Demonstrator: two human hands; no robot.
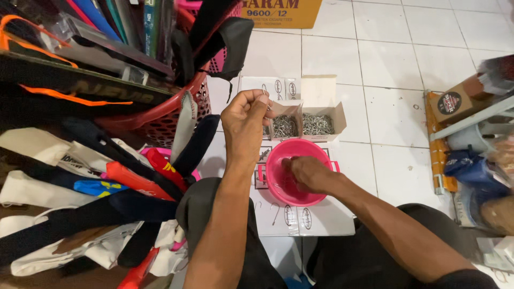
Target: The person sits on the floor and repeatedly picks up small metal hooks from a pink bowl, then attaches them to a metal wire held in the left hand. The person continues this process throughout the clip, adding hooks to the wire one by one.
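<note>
Red basket (160, 120) of goods sits far left; beside it my left hand (245, 120) is raised, fingers (262, 101) pinching a small metal hook (266, 103). My right hand (310, 174) dips into the pink bowl (278, 184) on the floor, fingers curled, below an open box of hooks (316, 124).

A: Head view, hands?
B: Left hand (245, 119) raised, fingertips pinched on a small metal hook, barely visible. Right hand (309, 174) down inside the pink bowl (278, 176).
A: Around them?
B: Open cardboard box (313, 124) of metal hooks just behind the bowl, on white flat cartons (321, 219). Red basket (176, 109) of bags at left, white tile floor (385, 64).
</note>
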